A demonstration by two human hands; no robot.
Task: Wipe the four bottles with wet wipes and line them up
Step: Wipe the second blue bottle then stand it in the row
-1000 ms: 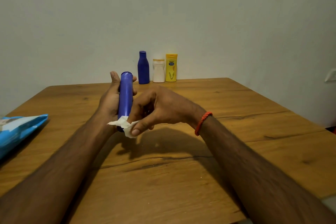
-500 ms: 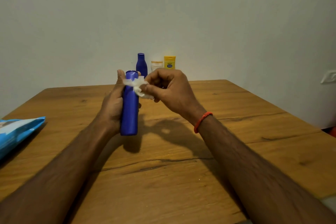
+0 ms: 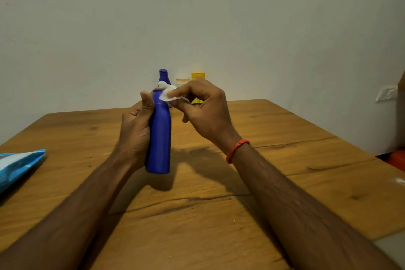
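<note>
A wooden table [image 3: 285, 182] fills the near scene, with a blue wipes pack [image 3: 17, 164] at its left edge; what is inside cannot be seen. Near the middle, the left hand [image 3: 135, 136] is wrapped around a tall blue bottle [image 3: 160, 138] held upright, its cap end up. The right hand [image 3: 203, 112] pinches a white wipe [image 3: 166, 93] against the bottle's top. At the far edge by the wall, three bottles stand in a row, partly hidden: dark blue [image 3: 164, 75], white [image 3: 182, 81], yellow [image 3: 198, 75].
</note>
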